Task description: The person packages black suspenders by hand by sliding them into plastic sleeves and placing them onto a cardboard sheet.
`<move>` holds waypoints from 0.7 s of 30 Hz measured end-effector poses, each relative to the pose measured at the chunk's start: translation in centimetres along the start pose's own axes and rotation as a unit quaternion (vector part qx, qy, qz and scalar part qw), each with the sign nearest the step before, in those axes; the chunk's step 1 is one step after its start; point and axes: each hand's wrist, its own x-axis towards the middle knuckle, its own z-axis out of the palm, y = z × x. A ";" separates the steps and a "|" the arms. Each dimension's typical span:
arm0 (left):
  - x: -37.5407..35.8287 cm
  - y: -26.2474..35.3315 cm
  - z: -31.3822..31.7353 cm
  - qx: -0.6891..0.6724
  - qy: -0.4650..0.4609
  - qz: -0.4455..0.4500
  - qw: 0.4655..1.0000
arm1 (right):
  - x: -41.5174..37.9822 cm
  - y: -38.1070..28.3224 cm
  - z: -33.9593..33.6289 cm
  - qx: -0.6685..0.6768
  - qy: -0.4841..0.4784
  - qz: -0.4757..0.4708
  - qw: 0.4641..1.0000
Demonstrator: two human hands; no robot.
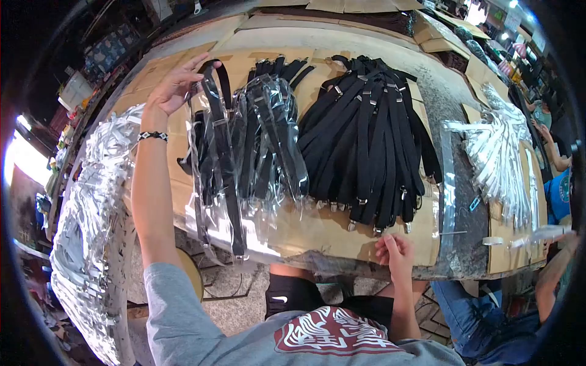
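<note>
My left hand (176,88) reaches to the far left of the work surface, its fingers at the top loop of black suspenders (227,165) in a clear plastic sleeve. The loop stands up at the fingertips and the straps run down toward the near edge. Just right of it lies a pile of bagged black suspenders (268,134). A large fanned bundle of unbagged black suspenders (366,128) with metal clips lies in the middle. My right hand (395,249) is at the near edge below those clips, fingers curled together; whatever they hold is too small to make out.
Cardboard (329,235) covers much of the table. Bagged white straps (91,195) are heaped on the left, and more white straps (500,158) lie on the right. A tape roll (492,241) sits near the right edge. Another person's arm (552,274) is at the far right.
</note>
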 end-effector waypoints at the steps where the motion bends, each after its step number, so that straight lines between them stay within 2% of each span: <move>1: 1.3 -0.9 -0.2 0.006 0.021 0.010 1.000 | 0.0 0.0 0.1 -0.001 0.008 0.004 1.000; 2: 2.9 -1.6 -1.0 -0.010 0.058 0.024 0.998 | -0.1 -0.1 0.2 -0.013 0.008 -0.004 1.000; 5: 4.1 -0.7 0.4 -0.012 0.081 0.161 0.984 | -0.4 -0.5 0.7 -0.012 0.025 -0.009 1.000; 6: 4.8 -1.1 0.1 -0.004 0.062 0.168 0.984 | -0.4 -0.6 0.8 0.000 0.032 -0.006 0.999; 9: 8.3 -5.8 -0.2 0.013 0.051 0.101 0.994 | -0.5 -0.6 1.0 -0.018 0.046 0.004 0.999; 10: 10.0 -8.6 -1.3 0.038 0.053 0.047 0.997 | -0.5 -0.6 1.1 -0.019 0.049 0.006 0.999; 11: 12.0 -11.7 -2.3 0.005 0.025 0.003 1.000 | -0.5 -0.6 1.2 -0.021 0.051 0.006 0.998; 12: 13.6 -15.2 -3.8 -0.011 0.056 -0.084 0.995 | -0.4 -0.6 1.2 -0.024 0.053 0.006 0.998; 13: 14.0 -17.1 -3.1 0.005 0.103 -0.094 0.990 | -0.4 -0.6 1.2 -0.021 0.054 0.006 0.998; 15: 14.6 -19.0 -2.4 -0.034 0.078 -0.078 0.993 | -0.5 -0.5 1.1 -0.016 0.056 0.010 0.998; 16: 14.7 -19.5 -2.2 -0.030 0.094 -0.074 0.992 | -0.5 -0.6 1.1 -0.019 0.055 0.012 0.998; 18: 14.8 -19.5 -1.7 -0.020 0.123 -0.068 0.990 | -0.5 -0.6 1.2 -0.021 0.056 0.015 0.998; 21: 14.4 -18.2 -1.7 -0.053 0.109 -0.113 0.986 | -0.5 -0.5 1.2 -0.020 0.065 0.031 0.997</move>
